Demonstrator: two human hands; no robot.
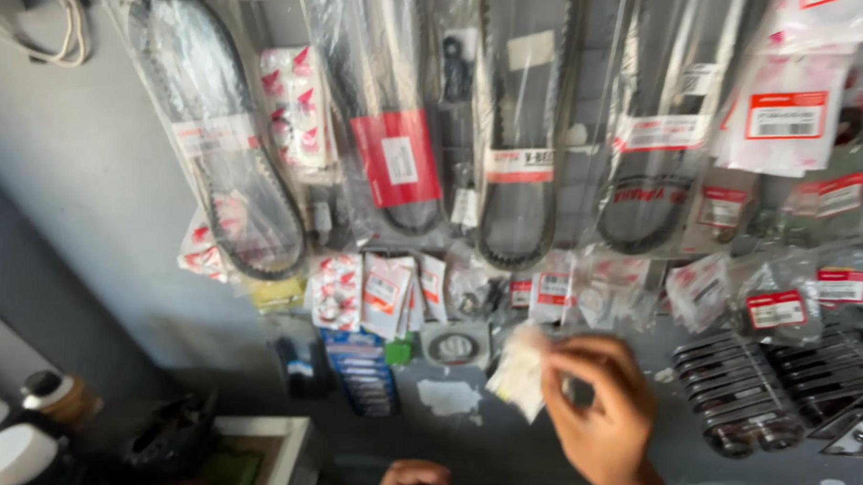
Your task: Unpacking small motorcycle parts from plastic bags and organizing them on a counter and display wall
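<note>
My right hand is raised toward a grey wall hung with bagged parts and pinches a small clear plastic packet with pale contents between thumb and fingertips. Just above the packet hang more small bags with red and white labels. My left hand shows only at the bottom edge, its fingers curled; whether it holds anything is hidden. The frame is blurred.
Several black drive belts in clear sleeves hang across the top of the wall. Dark ribbed metal parts in bags hang at right. White-capped bottles and a white tray edge sit at lower left.
</note>
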